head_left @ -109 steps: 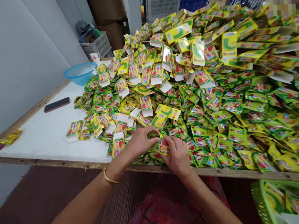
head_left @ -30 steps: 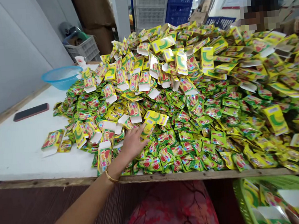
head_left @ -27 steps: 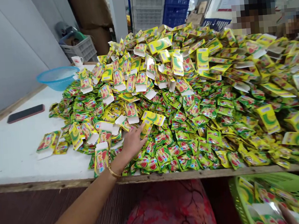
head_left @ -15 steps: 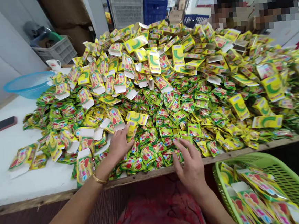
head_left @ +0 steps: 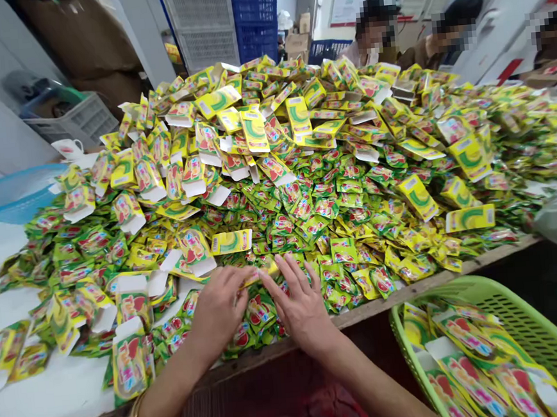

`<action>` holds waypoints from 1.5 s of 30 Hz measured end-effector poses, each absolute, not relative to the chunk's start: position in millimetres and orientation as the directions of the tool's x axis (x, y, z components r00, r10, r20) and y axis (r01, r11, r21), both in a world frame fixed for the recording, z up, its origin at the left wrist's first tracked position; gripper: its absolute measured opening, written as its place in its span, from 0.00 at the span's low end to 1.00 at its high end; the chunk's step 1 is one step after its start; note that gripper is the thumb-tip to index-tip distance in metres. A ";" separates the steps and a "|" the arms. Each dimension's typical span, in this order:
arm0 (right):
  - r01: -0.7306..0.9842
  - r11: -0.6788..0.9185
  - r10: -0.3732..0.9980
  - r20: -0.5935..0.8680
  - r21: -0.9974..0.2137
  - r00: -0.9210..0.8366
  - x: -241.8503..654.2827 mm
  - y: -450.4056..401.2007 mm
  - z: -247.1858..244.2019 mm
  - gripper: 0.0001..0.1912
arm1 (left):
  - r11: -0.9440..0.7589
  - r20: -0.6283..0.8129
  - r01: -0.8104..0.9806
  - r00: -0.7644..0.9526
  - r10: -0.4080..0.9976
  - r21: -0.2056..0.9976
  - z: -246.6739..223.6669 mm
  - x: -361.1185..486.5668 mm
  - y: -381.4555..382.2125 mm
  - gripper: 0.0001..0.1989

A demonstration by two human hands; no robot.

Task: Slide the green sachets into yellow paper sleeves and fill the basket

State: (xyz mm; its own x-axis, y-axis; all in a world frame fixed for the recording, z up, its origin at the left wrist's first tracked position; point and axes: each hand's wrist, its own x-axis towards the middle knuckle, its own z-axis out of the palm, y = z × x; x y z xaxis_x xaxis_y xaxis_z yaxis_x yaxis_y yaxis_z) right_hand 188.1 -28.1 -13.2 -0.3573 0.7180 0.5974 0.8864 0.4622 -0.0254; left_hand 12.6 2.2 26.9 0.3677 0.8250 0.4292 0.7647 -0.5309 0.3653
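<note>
A small yellow carton (head_left: 272,270) is held low over the heap, partly hidden by my fingers. My left hand (head_left: 221,310) pinches its left end, the fingers curled. My right hand (head_left: 299,304) meets the carton from the right, its thumb on the near side and its longer fingers stretched along the far side. Beneath both hands lie many small green sachets (head_left: 260,309) with red fruit pictures. Another yellow carton (head_left: 231,242) rests just beyond my left hand. Opened cartons with white flaps, such as a fruit-printed carton (head_left: 129,365), stand left of my left forearm.
A large heap of cartons (head_left: 253,130) and sachets covers the table. At lower right is a green basket (head_left: 507,293) holding cartons. A blue basin (head_left: 17,200) and a white mug (head_left: 67,149) stand at left. Co-workers (head_left: 373,31) are behind the heap.
My right hand has moved left from the sachets to the carton, which my left hand has drawn nearer. The view has shifted to the right.
</note>
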 end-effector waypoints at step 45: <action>0.904 0.349 0.853 0.484 -0.246 -0.197 253.1 -56.9 -42.5 0.19 | 0.072 -0.006 0.732 -0.092 0.996 0.677 29.0 -11.1 52.5 0.26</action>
